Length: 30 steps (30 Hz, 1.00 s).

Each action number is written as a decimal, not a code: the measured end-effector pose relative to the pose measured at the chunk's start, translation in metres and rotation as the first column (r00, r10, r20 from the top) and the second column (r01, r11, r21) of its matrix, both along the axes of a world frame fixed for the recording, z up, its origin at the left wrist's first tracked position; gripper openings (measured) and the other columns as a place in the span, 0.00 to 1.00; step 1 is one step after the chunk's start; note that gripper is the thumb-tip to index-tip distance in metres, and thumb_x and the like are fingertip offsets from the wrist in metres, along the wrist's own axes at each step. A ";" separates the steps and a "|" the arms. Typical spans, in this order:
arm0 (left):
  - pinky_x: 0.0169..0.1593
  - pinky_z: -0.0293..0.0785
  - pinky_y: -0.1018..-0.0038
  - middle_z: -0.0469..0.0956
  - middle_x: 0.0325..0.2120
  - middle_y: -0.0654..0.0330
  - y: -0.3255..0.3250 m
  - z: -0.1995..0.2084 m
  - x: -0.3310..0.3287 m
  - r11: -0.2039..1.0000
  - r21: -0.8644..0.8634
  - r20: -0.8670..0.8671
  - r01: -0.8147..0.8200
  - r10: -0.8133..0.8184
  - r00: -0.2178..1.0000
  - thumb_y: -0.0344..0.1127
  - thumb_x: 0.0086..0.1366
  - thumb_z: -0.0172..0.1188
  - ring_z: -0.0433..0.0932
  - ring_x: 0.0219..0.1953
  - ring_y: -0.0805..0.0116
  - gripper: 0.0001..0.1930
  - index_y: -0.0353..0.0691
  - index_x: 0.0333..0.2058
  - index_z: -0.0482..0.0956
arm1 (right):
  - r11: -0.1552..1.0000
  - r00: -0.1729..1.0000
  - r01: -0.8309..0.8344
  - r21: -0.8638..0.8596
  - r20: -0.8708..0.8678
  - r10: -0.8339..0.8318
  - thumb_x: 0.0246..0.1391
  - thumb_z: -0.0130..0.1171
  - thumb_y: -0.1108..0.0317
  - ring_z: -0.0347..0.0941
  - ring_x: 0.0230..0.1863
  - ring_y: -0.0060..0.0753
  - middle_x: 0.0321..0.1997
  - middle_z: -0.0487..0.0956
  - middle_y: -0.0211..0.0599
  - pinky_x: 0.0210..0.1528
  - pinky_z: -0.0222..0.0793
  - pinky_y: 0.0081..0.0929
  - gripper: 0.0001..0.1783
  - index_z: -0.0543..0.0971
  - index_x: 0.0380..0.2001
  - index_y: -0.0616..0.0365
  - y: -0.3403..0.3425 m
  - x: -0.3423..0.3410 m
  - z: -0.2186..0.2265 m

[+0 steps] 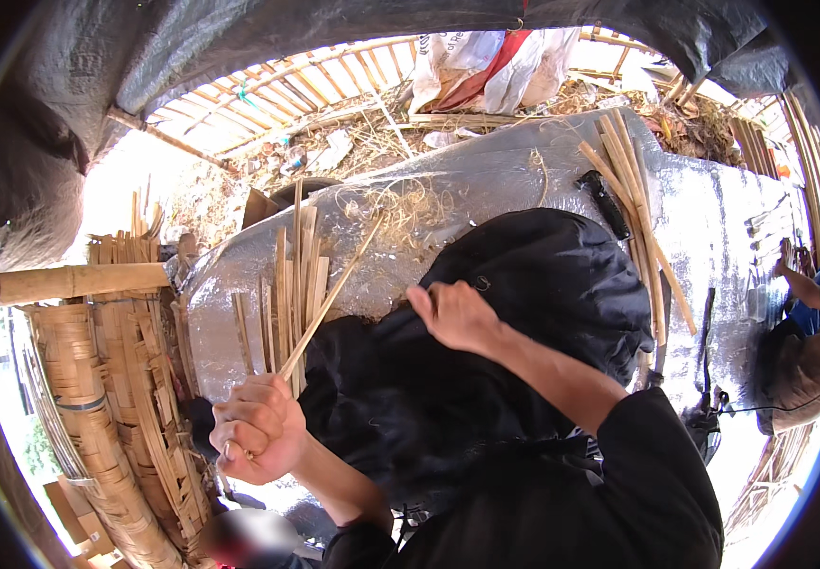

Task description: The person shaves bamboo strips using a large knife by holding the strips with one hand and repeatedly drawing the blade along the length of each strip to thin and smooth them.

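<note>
My left hand (260,429) is closed in a fist around a thin bamboo strip (336,292). The strip slants up and to the right, its far end over a heap of pale shavings (393,211). My right hand (462,316) is curled shut above black cloth (543,256) spread over my lap. Whatever it may hold is hidden by the fingers. Just beyond my left hand, several bamboo slats (296,275) lie on a silver sheet (486,169).
More bamboo strips (639,223) lie to the right, beside a long black object (604,204). Rolled woven bamboo (82,398) stands at the left. White and red sacks (495,71) hang by the slatted fence (305,81). Another person's arm (801,286) shows at far right.
</note>
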<state>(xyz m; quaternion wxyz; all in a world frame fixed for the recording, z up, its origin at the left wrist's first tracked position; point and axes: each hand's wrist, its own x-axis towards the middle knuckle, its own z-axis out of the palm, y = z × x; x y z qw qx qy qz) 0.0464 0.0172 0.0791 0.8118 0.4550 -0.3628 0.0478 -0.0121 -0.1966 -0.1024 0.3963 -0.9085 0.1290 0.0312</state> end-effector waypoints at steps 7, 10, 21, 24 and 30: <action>0.17 0.42 0.76 0.51 0.04 0.71 0.025 -0.006 0.001 0.996 0.017 0.043 -0.084 0.083 0.996 0.38 0.65 0.45 0.45 0.08 0.79 0.24 0.48 0.11 0.50 | 0.993 0.959 -0.029 0.110 -0.276 0.058 0.68 0.41 0.37 0.79 0.42 0.71 0.32 0.81 0.69 0.49 0.76 0.55 0.41 0.83 0.31 0.69 -0.009 0.023 0.022; 0.17 0.42 0.76 0.51 0.04 0.70 0.020 -0.007 0.000 0.999 0.033 0.012 -0.032 0.032 0.999 0.39 0.65 0.46 0.44 0.08 0.79 0.24 0.48 0.11 0.50 | 0.999 0.966 -0.004 0.037 -0.260 0.014 0.68 0.41 0.39 0.79 0.43 0.69 0.34 0.81 0.69 0.50 0.76 0.54 0.40 0.84 0.30 0.69 -0.025 0.014 -0.020; 0.17 0.41 0.75 0.51 0.04 0.71 0.038 -0.015 0.005 1.000 0.021 0.021 -0.021 0.021 1.000 0.40 0.68 0.46 0.44 0.08 0.79 0.25 0.48 0.11 0.51 | 1.000 0.959 0.003 -0.013 -0.282 -0.006 0.69 0.42 0.42 0.81 0.38 0.68 0.32 0.81 0.68 0.46 0.77 0.55 0.39 0.83 0.26 0.69 -0.055 0.033 -0.032; 0.18 0.45 0.75 0.48 0.04 0.71 0.034 -0.004 0.004 0.977 -0.073 0.032 -0.200 0.203 0.979 0.45 0.71 0.44 0.45 0.09 0.77 0.27 0.49 0.10 0.53 | 0.998 0.957 -0.025 -0.063 -0.290 0.006 0.69 0.41 0.40 0.80 0.37 0.70 0.31 0.81 0.68 0.45 0.77 0.56 0.41 0.82 0.25 0.71 -0.065 0.039 -0.025; 0.16 0.42 0.78 0.52 0.04 0.71 0.059 0.039 -0.036 0.986 -0.007 0.085 -0.167 0.167 0.982 0.40 0.65 0.46 0.48 0.06 0.80 0.23 0.50 0.10 0.53 | 0.994 0.994 -0.004 0.105 -0.109 0.015 0.70 0.40 0.38 0.79 0.35 0.70 0.26 0.80 0.64 0.42 0.76 0.55 0.41 0.79 0.22 0.68 -0.018 0.015 0.014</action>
